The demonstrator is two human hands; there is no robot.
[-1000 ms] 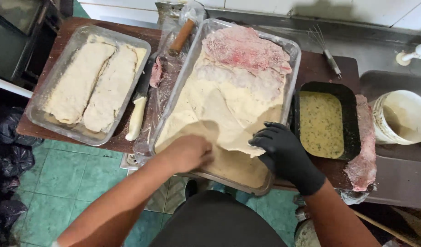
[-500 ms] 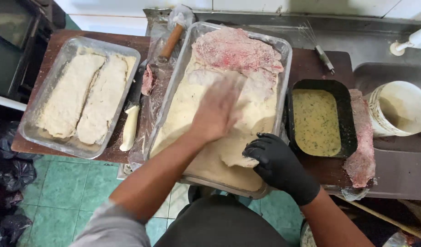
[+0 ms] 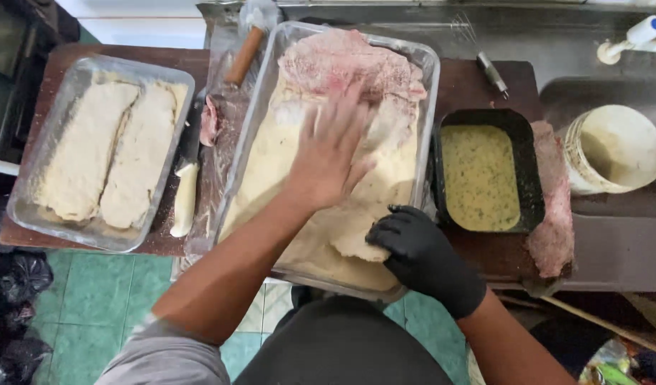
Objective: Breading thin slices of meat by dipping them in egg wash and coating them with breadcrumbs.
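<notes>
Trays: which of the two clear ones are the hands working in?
The larger middle tray, holding crumbs and pink meat. The bare left hand presses there; the gloved right hand rests at its near end. The left-side tray holds two breaded pieces, untouched.

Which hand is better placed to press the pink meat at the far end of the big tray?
Probably the left hand: it lies flat, fingers spread, beside the pink meat. The gloved right hand rests at the near end of the tray.
</notes>
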